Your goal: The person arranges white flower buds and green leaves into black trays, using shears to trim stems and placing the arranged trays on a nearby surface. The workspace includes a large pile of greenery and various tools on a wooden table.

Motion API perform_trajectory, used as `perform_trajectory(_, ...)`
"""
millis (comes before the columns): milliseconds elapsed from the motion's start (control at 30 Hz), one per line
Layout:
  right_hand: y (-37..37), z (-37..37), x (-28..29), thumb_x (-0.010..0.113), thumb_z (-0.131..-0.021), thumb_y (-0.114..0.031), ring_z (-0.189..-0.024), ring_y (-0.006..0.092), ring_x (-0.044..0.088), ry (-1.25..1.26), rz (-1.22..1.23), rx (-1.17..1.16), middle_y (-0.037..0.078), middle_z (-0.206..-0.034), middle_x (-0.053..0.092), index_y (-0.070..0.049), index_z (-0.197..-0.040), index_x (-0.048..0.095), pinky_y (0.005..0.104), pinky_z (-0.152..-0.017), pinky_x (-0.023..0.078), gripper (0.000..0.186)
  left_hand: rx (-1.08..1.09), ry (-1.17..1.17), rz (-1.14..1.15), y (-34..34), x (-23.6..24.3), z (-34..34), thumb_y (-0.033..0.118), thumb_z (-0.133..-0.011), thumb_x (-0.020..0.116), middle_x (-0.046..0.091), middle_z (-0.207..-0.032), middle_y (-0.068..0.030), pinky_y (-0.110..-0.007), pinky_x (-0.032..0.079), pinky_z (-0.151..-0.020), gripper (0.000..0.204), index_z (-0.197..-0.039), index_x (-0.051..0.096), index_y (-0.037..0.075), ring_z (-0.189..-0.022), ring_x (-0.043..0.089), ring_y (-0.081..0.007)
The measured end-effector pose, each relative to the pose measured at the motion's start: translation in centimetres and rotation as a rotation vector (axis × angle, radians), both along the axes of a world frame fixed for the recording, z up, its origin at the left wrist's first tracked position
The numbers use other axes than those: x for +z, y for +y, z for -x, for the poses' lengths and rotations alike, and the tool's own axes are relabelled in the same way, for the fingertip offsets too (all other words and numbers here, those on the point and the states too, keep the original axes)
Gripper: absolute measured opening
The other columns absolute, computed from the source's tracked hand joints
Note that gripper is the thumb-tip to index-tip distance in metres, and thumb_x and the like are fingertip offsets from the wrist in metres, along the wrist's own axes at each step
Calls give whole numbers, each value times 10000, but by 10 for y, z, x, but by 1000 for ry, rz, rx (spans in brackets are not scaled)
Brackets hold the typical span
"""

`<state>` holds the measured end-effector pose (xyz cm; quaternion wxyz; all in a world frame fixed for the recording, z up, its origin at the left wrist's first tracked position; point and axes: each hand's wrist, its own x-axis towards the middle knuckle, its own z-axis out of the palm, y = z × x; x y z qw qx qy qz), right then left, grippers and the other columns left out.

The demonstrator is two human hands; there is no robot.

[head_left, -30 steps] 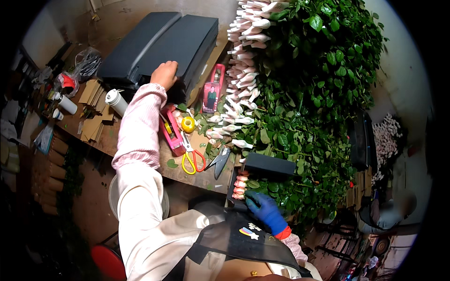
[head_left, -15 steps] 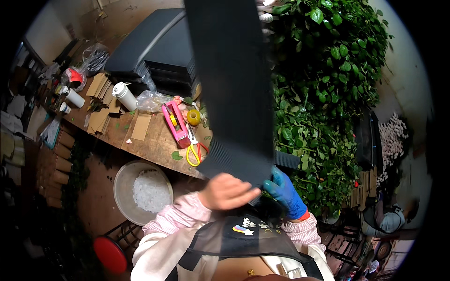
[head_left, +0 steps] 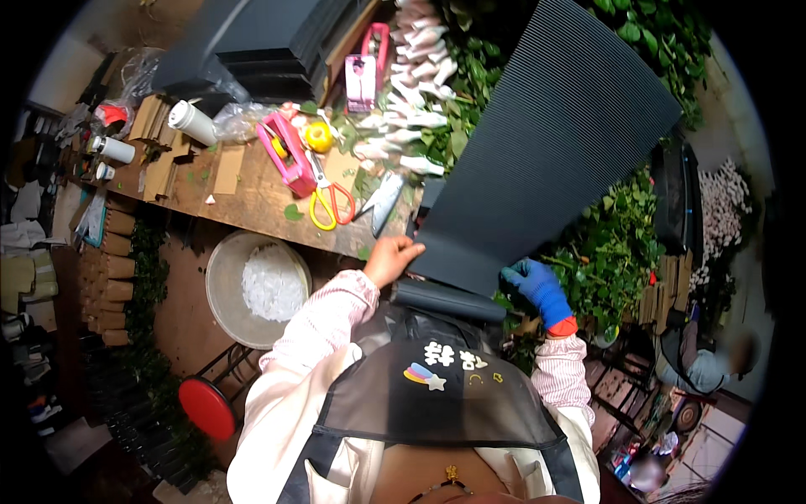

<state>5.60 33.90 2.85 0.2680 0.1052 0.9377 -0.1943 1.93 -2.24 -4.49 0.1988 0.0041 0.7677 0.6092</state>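
Observation:
A long black corrugated sheet [head_left: 546,134] slants up and to the right in front of me, its ribbed face showing. My left hand [head_left: 392,260], bare, pinches the near left corner between thumb and fingers. At the near right corner, my right hand [head_left: 541,292] in a blue glove is closed on the edge. Just below the sheet, against my apron, lies a narrow folded black piece [head_left: 449,300]; I cannot tell whether it is joined to the sheet. Scissors [head_left: 323,197] with red and yellow handles and a pink tape dispenser [head_left: 285,155] lie left of my left hand.
Leafy green stems [head_left: 596,252] and flower heads in white netting [head_left: 416,76] lie around the sheet. A stack of black sheets [head_left: 269,50] and a white bottle [head_left: 191,123] stand on the wooden table [head_left: 252,202]. Below are a pale bucket [head_left: 220,294] and red stool [head_left: 206,407].
The black sheet has swung from upright to leaning right, uncovering the netted flowers and a second pink tool. My left hand moved up to its corner; the right shifted outward along the edge.

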Motion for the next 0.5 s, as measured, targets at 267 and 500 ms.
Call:
perform_trajectory(267, -64, 22, -16, 729, -919, -331, -969, 330, 704, 353, 418, 665, 98, -1066, 735, -209, -1251, 727, 458, -870, 562, 354, -173, -105, 272, -15, -18, 7, 328, -930, 791, 585, -576, -63, -367, 452, -540, 429, -698, 653, -5, -531, 546, -155)
perform_trajectory(500, -82, 26, -51, 673, -961, -319, -1001, 340, 689, 171, 380, 795, 113, -1069, 728, -229, -1259, 725, 467, -885, 553, 315, -514, 873, 548, 2, 34, 35, 279, -926, 737, 719, -874, -116, -415, 556, -625, 228, -851, 714, 65, -742, 696, -313)
